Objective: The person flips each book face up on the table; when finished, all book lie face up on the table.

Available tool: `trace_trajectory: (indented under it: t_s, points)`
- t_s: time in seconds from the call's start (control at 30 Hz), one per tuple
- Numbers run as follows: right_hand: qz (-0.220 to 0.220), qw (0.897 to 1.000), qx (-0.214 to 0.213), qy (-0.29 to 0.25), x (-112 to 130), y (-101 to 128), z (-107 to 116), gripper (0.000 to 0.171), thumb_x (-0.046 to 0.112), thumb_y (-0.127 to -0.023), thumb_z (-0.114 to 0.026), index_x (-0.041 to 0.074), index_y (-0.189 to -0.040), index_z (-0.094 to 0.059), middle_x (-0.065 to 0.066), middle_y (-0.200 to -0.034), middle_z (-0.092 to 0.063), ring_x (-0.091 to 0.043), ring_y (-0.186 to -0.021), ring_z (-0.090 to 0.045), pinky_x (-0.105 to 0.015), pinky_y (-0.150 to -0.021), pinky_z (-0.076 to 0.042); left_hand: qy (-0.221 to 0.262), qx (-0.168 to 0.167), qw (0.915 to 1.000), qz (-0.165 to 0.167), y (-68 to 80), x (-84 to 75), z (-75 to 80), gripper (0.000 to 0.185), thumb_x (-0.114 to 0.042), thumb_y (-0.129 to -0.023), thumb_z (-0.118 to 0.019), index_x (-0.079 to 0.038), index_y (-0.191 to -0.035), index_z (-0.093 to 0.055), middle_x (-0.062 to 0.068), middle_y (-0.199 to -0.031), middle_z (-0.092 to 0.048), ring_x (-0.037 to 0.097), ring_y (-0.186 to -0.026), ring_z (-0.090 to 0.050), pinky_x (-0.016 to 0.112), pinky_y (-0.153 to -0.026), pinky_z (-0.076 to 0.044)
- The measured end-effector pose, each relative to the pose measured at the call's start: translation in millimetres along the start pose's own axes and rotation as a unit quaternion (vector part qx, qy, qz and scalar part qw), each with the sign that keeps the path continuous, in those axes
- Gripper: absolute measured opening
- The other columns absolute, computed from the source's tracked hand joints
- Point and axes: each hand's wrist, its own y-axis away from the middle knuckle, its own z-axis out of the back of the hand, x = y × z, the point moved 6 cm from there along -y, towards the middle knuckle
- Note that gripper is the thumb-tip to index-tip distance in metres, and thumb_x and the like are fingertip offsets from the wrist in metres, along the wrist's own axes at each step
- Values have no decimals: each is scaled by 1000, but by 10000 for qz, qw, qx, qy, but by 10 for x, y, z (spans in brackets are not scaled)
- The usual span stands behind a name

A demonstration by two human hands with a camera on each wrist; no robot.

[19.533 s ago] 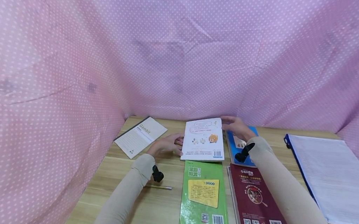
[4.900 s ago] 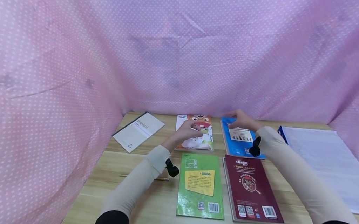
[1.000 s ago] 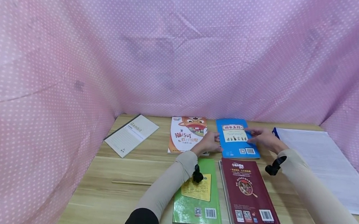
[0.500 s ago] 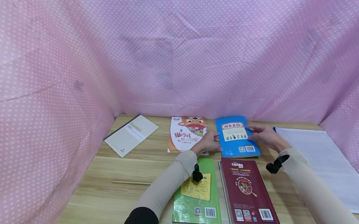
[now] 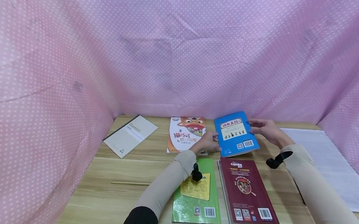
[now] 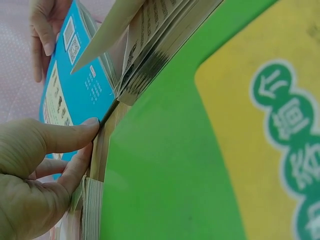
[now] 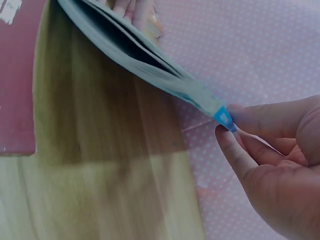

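Nearest lie the green book (image 5: 198,194) and the maroon book (image 5: 246,191). Just beyond them, the blue book (image 5: 235,134) is tilted up off the table (image 5: 122,195). The left hand (image 5: 207,143) pinches its left edge, and the right hand (image 5: 265,130) pinches its right corner.

A green book (image 5: 197,194) and a maroon book (image 5: 246,192) lie side by side at the table's (image 5: 122,199) near edge. A cartoon-cover book (image 5: 186,134) and a Gambit notebook (image 5: 130,135) sit toward the far edge, a pencil (image 5: 130,183) lies near the left edge, and a white mesh pouch (image 5: 330,166) by the right edge.
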Motion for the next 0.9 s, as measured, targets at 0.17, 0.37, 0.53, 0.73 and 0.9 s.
trace_trajectory:
  t_s: [0.17,0.37,0.53,0.73,0.9]
  points:
    - [17,10000,-12,-93,60,-9,-10,64,14,-103,-59,1,-159,-30,-29,-161,-32,-46,-149,-32,-61,-123,-27,98,22,9999,10,29,-13,1,75,-2,-91,-74,-2,-156,-37,15,-147,-55,28,-137,-51,38,-108,-53]
    - [4,9997,-70,-220,171,-4,-42,64,15,-103,-60,5,-159,-31,-27,-161,-33,-44,-150,-32,-60,-125,-25,93,-89,9999,30,27,-17,8,77,1,-88,-76,1,-155,-38,17,-144,-55,28,-134,-52,37,-109,-51]
    - [67,9995,-129,-293,238,-11,-78,63,17,-104,-60,6,-159,-32,-25,-160,-36,-43,-149,-35,-58,-125,-25,124,-289,9995,44,16,-19,12,78,5,-85,-77,3,-153,-40,14,-136,-58,23,-123,-55,34,-108,-52]
    - [161,9991,-162,-359,302,-5,-118,62,22,-105,-59,9,-159,-34,-22,-162,-35,-40,-152,-31,-57,-126,-23,235,-385,9990,-13,-1,-29,-2,75,3,-84,-78,-1,-151,-46,10,-126,-61,18,-111,-55,37,-105,-53]
    - [353,9974,-46,-633,395,2,-175,62,22,-106,-56,5,-159,-31,-19,-165,-31,-37,-153,-28,-51,-126,-26,341,-460,9983,96,-32,-42,3,64,-3,-87,-78,-7,-146,-54,11,-122,-62,19,-107,-58,38,-100,-56]
